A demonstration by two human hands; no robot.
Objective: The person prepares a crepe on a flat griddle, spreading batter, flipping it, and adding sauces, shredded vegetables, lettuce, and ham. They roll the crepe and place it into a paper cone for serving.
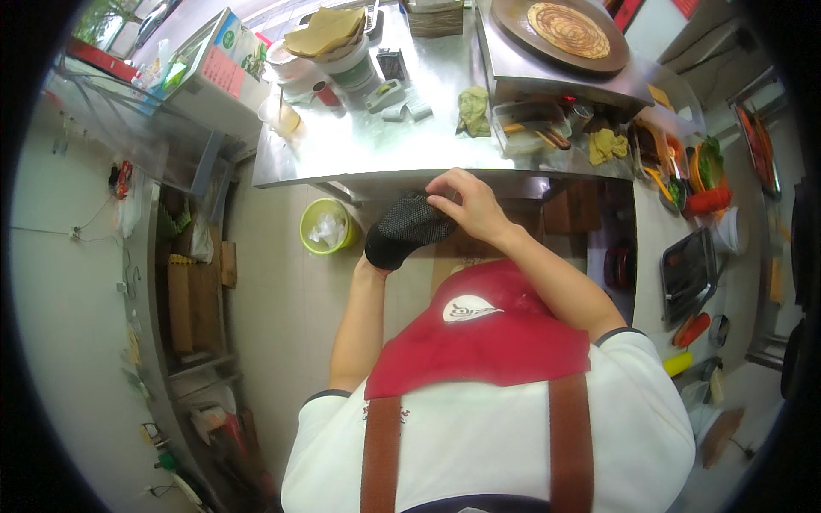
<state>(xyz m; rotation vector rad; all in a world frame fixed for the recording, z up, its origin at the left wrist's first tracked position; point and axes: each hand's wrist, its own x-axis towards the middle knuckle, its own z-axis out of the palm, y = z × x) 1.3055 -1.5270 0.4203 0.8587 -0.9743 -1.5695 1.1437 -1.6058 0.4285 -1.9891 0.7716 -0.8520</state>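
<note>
My left hand (404,234) is inside a black glove (420,221) with a pale dotted or mesh pattern, just in front of the metal worktable's near edge. Its fingers cannot be told apart under the fabric. My bare right hand (471,205) meets the glove's far end, with thumb and forefinger curled around the fabric there. Below both hands is the red apron (494,340) on my chest, over a white shirt.
A steel worktable (385,151) spans the front. On its right, a round griddle (513,32) carries a browned flatbread (569,30). Cloths, tubs and a utensil tray (526,128) stand about. A green bin (327,226) sits on the floor; shelving (192,301) lines the left.
</note>
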